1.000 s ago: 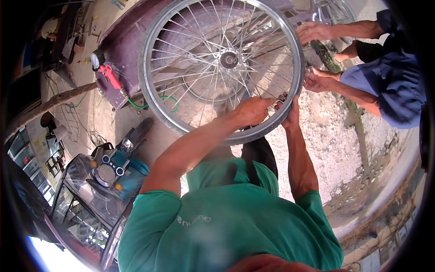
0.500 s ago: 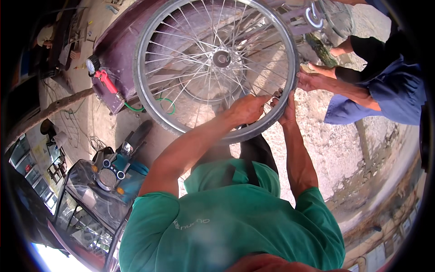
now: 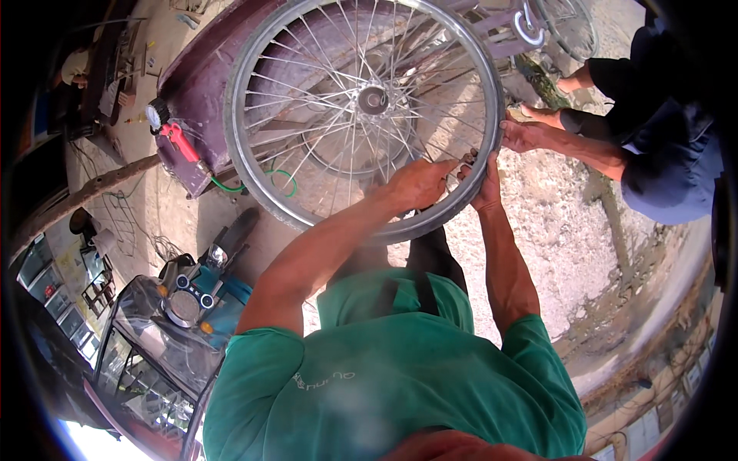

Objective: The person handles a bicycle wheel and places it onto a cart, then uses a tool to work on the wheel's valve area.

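A spoked wheel (image 3: 492, 84) with a grey tyre and a metal rim stands in front of me, its hub (image 3: 373, 100) facing up toward me. My left hand (image 3: 416, 186) is closed at the rim's lower right, index finger pointing along it; what it pinches is hidden. Around the tyre just to the right, my right hand (image 3: 484, 184) is wrapped, dark fingertips showing on the inner side by the left fingers. Another person's hand (image 3: 521, 136) touches the tyre's right edge, just above my right hand.
Behind the wheel is a purple metal body (image 3: 201, 92). A red-handled inflator (image 3: 181, 142) with a round gauge rests on it, its green hose (image 3: 227, 186) running toward the wheel. A teal motor vehicle (image 3: 192, 300) stands at left. The other person's bare feet (image 3: 542, 115) are at right.
The other person's dark blue clothing has drawn in and shifted at the right, their hand staying by the tyre. My hands keep nearly the same place on the wheel.
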Tool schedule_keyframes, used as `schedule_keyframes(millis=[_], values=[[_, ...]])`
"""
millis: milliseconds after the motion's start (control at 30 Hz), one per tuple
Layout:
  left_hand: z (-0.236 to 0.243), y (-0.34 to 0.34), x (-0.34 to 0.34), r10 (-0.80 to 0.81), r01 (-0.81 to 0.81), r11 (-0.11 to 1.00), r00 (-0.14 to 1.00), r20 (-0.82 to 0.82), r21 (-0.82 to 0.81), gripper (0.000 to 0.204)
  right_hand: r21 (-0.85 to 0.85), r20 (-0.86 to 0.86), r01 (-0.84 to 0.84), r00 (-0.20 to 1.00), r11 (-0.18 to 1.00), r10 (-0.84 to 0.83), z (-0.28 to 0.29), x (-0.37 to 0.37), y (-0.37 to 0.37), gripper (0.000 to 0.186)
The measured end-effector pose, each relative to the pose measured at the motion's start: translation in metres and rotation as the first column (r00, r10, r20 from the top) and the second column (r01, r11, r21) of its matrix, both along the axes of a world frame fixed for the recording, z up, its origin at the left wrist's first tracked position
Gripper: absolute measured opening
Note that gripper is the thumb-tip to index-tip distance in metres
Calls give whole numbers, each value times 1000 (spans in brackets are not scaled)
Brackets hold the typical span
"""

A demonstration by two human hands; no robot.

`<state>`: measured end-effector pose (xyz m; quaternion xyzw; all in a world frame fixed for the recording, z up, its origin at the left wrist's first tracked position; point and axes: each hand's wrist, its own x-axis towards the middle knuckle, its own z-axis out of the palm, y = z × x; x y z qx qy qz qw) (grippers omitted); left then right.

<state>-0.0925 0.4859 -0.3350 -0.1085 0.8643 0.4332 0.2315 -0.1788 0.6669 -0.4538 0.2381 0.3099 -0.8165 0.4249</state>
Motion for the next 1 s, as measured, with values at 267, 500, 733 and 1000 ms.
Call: schedule_keyframes(millis=[267, 500, 733, 1000], values=[[4, 1, -2, -56, 56, 997, 998, 0, -55, 40, -73, -3, 11, 1000, 997, -11, 6, 2, 0, 58], [19, 4, -4, 38, -36, 999, 997, 66, -21, 48, -152, -22, -95, 995, 984, 93, -4, -6, 7, 65], [33, 4, -7, 31, -27, 999, 996, 87, -47, 54, -36, 3, -43, 999, 998, 44, 10, 0, 4, 61], [33, 6, -8, 27, -22, 998, 996, 83, -67, 54, -17, 44, -55, 997, 998, 56, -11, -2, 9, 60]])
